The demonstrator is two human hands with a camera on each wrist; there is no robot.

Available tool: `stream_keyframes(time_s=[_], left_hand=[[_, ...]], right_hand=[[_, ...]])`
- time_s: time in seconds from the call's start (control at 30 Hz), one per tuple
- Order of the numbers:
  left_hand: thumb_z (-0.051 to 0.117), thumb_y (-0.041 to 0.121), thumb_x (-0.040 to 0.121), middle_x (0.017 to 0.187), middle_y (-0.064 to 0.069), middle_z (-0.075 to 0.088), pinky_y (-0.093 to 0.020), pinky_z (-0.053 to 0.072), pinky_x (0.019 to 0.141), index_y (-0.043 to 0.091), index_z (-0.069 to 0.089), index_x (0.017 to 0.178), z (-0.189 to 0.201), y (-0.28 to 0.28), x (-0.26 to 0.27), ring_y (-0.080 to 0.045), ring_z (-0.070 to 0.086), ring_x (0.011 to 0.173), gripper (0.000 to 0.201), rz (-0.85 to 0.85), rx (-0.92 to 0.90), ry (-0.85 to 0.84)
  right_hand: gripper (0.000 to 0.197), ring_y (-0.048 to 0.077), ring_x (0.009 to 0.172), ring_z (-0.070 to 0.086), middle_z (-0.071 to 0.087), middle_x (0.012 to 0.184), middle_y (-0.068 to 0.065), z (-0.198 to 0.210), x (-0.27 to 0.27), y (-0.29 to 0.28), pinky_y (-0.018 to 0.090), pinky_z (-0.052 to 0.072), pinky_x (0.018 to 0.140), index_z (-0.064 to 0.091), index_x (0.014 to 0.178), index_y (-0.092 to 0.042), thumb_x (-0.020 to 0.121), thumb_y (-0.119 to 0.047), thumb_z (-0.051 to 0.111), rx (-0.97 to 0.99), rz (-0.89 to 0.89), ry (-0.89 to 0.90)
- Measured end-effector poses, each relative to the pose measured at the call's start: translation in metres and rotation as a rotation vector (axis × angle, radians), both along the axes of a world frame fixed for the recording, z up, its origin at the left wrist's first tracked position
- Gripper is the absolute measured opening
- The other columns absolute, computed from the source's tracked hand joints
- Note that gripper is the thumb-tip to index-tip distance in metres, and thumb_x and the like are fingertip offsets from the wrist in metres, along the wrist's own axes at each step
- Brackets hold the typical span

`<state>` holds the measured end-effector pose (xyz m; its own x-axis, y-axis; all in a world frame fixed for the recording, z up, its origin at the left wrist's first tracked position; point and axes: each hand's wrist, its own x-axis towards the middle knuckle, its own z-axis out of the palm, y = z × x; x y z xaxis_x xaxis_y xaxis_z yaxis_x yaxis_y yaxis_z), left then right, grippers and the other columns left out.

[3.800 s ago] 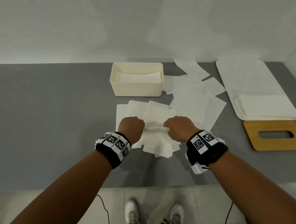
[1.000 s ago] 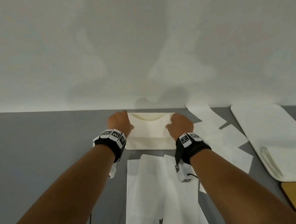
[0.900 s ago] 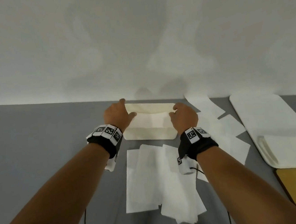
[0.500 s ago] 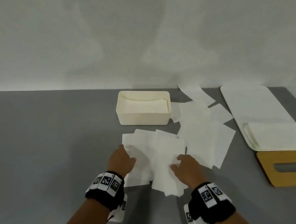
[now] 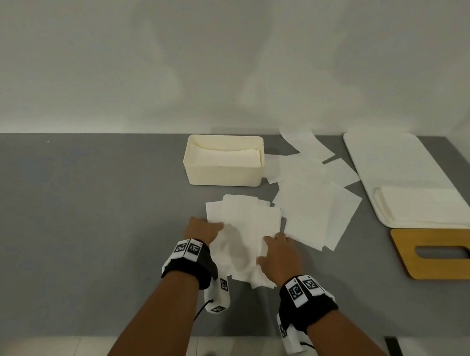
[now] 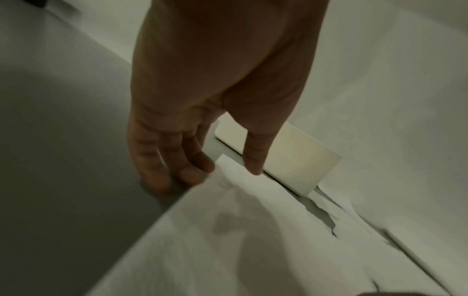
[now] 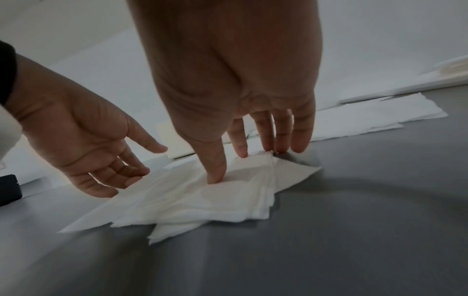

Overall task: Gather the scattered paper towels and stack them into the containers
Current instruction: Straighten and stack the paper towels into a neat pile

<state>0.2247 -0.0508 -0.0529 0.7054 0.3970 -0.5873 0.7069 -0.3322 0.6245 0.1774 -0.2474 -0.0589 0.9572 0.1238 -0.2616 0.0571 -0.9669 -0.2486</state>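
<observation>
A loose pile of white paper towels lies on the grey table in front of me. My left hand rests at the pile's left edge, its straight fingertips on the table beside the paper. My right hand is at the pile's right side, where its thumb presses on the top sheet. Its other fingers push against the bunched edge. Both hands are open. Behind the pile stands a cream box with folded towels inside. More scattered towels lie to its right.
A long white tray at the right carries a neat stack of towels. A wooden lid with a slot lies in front of it. The grey table ends at a white wall behind and at its near edge by my wrists.
My hands left the cream box, where they had pressed towels in, and came back to the near pile. Over the last half second they have pushed the pile together, and it now bunches.
</observation>
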Motion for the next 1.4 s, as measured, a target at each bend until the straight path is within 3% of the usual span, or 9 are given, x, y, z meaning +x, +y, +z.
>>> stream_keyframes(time_s=[0.07,0.17,0.37,0.5,0.63,0.77,1.0,1.2,1.4], left_hand=[[0.082,0.027,0.066,0.086,-0.016,0.073,-0.041,0.058,0.08,-0.004,0.07,0.094,-0.01,0.0,0.001,-0.03,0.07,0.079,0.044,0.049,-0.083,-0.035],[0.084,0.023,0.067,0.085,-0.014,0.074,-0.04,0.057,0.082,0.002,0.071,0.082,-0.01,-0.006,-0.005,-0.029,0.07,0.079,0.029,0.028,-0.117,-0.059],[0.071,0.017,0.083,0.106,-0.011,0.071,-0.04,0.053,0.09,0.004,0.068,0.104,0.014,-0.027,-0.024,-0.03,0.066,0.098,0.025,-0.152,-0.057,-0.073],[0.061,0.004,0.091,0.101,-0.009,0.068,-0.028,0.054,0.064,0.003,0.063,0.103,0.022,-0.033,-0.045,-0.02,0.065,0.08,0.012,-0.07,-0.357,-0.104],[0.06,0.01,0.093,0.111,-0.013,0.071,-0.041,0.056,0.081,0.005,0.064,0.113,0.012,-0.032,-0.059,-0.029,0.068,0.096,0.021,-0.004,-0.673,-0.015],[0.053,0.01,0.097,0.1,-0.008,0.07,-0.036,0.055,0.069,0.007,0.062,0.105,0.004,-0.034,-0.068,-0.024,0.067,0.087,0.013,0.041,-0.733,0.018],[0.043,0.019,0.102,0.087,-0.012,0.062,-0.033,0.043,0.065,0.005,0.058,0.095,-0.003,-0.026,-0.075,-0.026,0.058,0.072,0.021,0.147,-0.618,0.069],[0.037,0.015,0.104,0.09,-0.01,0.063,-0.037,0.049,0.063,0.003,0.056,0.104,0.008,-0.028,-0.078,-0.023,0.061,0.076,0.022,0.203,-0.691,0.044],[0.051,0.031,0.099,0.107,-0.015,0.068,-0.038,0.054,0.073,0.001,0.061,0.114,0.006,-0.033,-0.083,-0.029,0.065,0.088,0.035,0.139,-0.713,0.018]], right_hand=[[0.042,0.024,0.119,0.044,0.045,0.13,0.007,0.0,-0.001,-0.001,0.031,0.04,0.098,0.048,0.128,-0.018,0.09,-0.033,0.056,0.004,0.009,-0.014],[0.04,0.024,0.119,0.044,0.046,0.128,0.006,-0.001,-0.003,-0.002,0.03,0.041,0.097,0.05,0.126,-0.019,0.089,-0.032,0.057,0.022,0.014,-0.019],[0.042,0.024,0.124,0.041,0.045,0.133,0.006,0.002,-0.006,-0.006,0.03,0.039,0.101,0.052,0.13,-0.024,0.088,-0.017,0.053,0.063,0.021,-0.005],[0.034,0.026,0.12,0.048,0.054,0.126,0.009,0.015,-0.002,-0.004,0.033,0.038,0.101,0.057,0.125,-0.015,0.094,-0.02,0.043,0.144,-0.196,0.009],[0.034,0.021,0.083,0.055,0.056,0.082,0.003,0.022,0.002,-0.002,0.035,0.044,0.09,0.056,0.079,-0.014,0.094,-0.043,0.048,0.471,-0.391,0.268],[0.013,0.028,0.093,0.064,0.068,0.094,0.01,0.023,0.0,-0.007,0.041,0.053,0.09,0.063,0.08,-0.009,0.087,-0.019,0.066,0.937,-0.673,0.439],[0.028,0.033,0.07,0.048,0.048,0.072,0.023,0.017,0.003,-0.021,0.029,0.038,0.063,0.049,0.063,0.001,0.085,-0.012,0.06,0.57,-0.467,0.163],[0.01,0.025,0.093,0.063,0.067,0.098,0.008,0.013,-0.011,-0.024,0.035,0.051,0.088,0.065,0.096,-0.008,0.091,-0.016,0.061,0.858,-0.546,0.359],[0.015,0.025,0.084,0.064,0.068,0.086,0.014,0.005,-0.021,0.0,0.039,0.053,0.084,0.066,0.078,-0.003,0.087,-0.015,0.065,0.815,-0.474,0.327]])
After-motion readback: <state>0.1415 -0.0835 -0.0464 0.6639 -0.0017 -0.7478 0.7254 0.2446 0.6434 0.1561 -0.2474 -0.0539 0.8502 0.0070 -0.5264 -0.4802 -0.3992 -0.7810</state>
